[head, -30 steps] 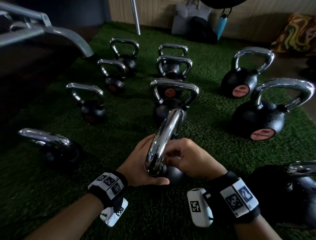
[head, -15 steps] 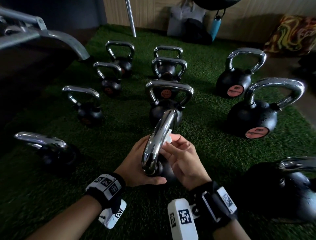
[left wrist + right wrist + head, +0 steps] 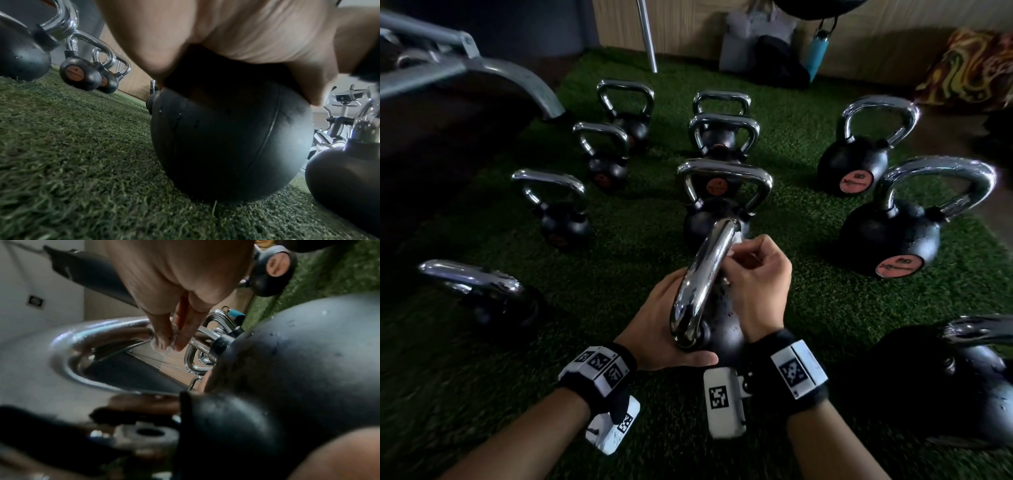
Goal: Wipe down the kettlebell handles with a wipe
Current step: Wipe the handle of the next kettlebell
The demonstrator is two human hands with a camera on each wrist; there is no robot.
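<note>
A black kettlebell (image 3: 722, 330) with a chrome handle (image 3: 703, 274) stands on the green turf right in front of me. My left hand (image 3: 659, 325) wraps the ball's left side just under the handle, thumb along the near side; in the left wrist view the left hand (image 3: 246, 40) caps the kettlebell ball (image 3: 226, 138). My right hand (image 3: 756, 274) pinches a small white wipe (image 3: 736, 241) against the handle's far upper end. In the right wrist view the fingertips (image 3: 180, 340) press the wipe (image 3: 164, 345) onto the chrome handle (image 3: 86, 337).
Several other kettlebells stand around on the turf: one close behind (image 3: 722, 192), two large ones at the right (image 3: 893, 229), one at the near right (image 3: 955, 387), one at the left (image 3: 482, 291). A metal bench frame (image 3: 482, 72) sits far left. Bags and a blue bottle (image 3: 818, 51) line the back wall.
My right hand has slid the wipe up the handle, from its lower near part to the far top end. The left hand has stayed on the ball.
</note>
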